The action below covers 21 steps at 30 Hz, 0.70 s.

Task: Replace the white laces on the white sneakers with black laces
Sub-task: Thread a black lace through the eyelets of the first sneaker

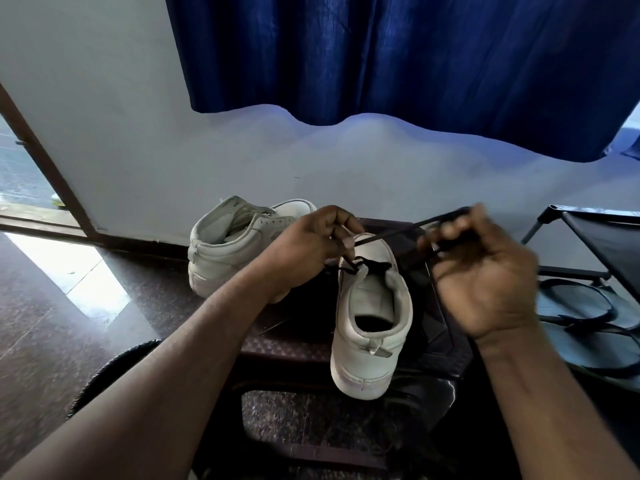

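Holds the black lace (391,233) taut between left grip (311,247) and blurred right grip (485,271), both pinching it, with the white sneaker (374,323) just below the left; risks, on a hard tug, dragging that overhanging shoe off the surface (294,341).

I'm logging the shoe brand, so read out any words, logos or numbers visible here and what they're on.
No readable text anywhere.
Near sneaker: plain white, no brand or number visible.
Far sneaker: likewise plain.
Black lace, blue curtain and sandals: no lettering.
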{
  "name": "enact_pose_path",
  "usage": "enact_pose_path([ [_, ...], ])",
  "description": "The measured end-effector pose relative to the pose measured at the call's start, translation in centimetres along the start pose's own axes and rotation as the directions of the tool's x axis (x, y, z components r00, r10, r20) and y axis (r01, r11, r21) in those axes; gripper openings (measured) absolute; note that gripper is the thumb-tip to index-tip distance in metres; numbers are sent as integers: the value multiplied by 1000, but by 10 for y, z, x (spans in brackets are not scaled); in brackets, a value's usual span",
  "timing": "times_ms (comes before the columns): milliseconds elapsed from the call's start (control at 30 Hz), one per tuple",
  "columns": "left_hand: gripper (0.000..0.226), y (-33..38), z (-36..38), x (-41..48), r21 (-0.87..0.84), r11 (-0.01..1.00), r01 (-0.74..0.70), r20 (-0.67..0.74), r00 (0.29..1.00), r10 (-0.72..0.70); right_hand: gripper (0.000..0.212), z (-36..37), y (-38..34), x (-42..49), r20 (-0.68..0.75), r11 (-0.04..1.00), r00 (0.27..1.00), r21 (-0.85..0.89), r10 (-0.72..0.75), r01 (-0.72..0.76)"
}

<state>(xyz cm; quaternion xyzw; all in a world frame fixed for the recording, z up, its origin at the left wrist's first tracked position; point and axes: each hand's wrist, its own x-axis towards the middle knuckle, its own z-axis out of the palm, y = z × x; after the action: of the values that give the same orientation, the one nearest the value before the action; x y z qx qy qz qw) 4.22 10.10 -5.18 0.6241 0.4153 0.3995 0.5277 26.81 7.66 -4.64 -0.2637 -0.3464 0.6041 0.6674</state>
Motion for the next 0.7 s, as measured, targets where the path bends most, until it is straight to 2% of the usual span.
enact_pose_path([
  [67,21,-5,-10,-1,36,999,40,19,999,-41,31,-10,-18,2,12,993,997,97,-73,71],
  [133,17,-8,-15,-1,47,997,64,44,997,-66,34,-18,-27,4,-16,992,994,59,-112,113],
  [233,47,-6,-9,-3,-9,997,72,56,996,-71,28,-12,-19,1,-70,973,992,-213,-105,88],
  [267,51,-2,-5,-3,-28,998,64,48,997,-63,25,-7,-13,-1,-67,946,993,-316,-101,75],
  [367,40,3,7,-2,-3,1000,-10,28,1000,10,30,14,1,-10,-17,850,997,-523,-76,56],
  [433,32,4,15,-1,158,979,-125,-10,992,128,34,25,6,-16,29,806,998,-588,-64,69],
  [500,29,7,19,-2,302,926,-226,-19,970,242,32,31,9,-19,52,787,996,-611,-69,87],
  [600,19,5,22,-1,319,891,-322,17,942,334,32,33,10,-20,44,779,996,-620,-83,93],
  [700,6,4,25,2,390,878,-279,-36,948,317,32,33,8,-20,40,796,997,-600,-68,79],
])
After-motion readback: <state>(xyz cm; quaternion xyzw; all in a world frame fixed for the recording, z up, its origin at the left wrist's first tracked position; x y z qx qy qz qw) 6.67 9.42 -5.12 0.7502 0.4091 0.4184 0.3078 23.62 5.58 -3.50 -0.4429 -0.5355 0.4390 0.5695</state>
